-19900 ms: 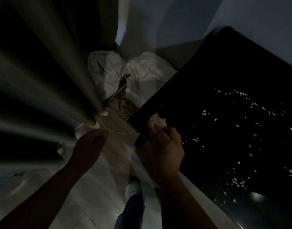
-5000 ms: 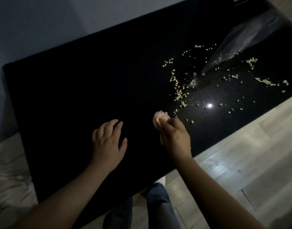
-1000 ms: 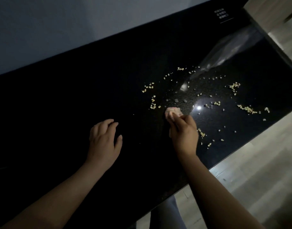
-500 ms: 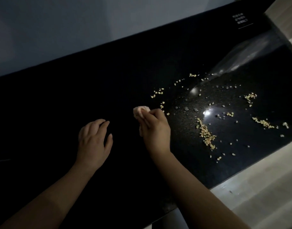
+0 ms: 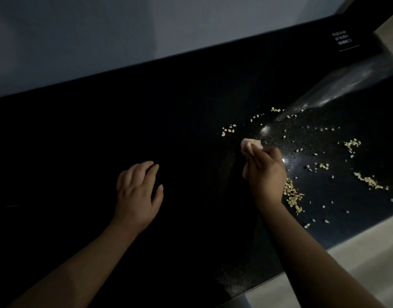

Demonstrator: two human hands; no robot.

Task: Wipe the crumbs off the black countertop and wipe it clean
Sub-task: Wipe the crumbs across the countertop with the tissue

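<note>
The right hand (image 5: 265,174) presses a small pale wad (image 5: 250,146) onto the black countertop (image 5: 169,107) toward its right end, fingers curled tight round it. Loose crumbs (image 5: 292,194) litter that right end, while the left hand (image 5: 136,194) rests at the countertop's middle, fingers relaxed, slightly apart.

Dimly lit room. A plain grey-blue wall (image 5: 102,41) fills the upper part of the view, paler toward the middle, darker at left. A pale floor (image 5: 358,263) shows at lower right. A tan panel (image 5: 391,34) sits at the upper right edge.
</note>
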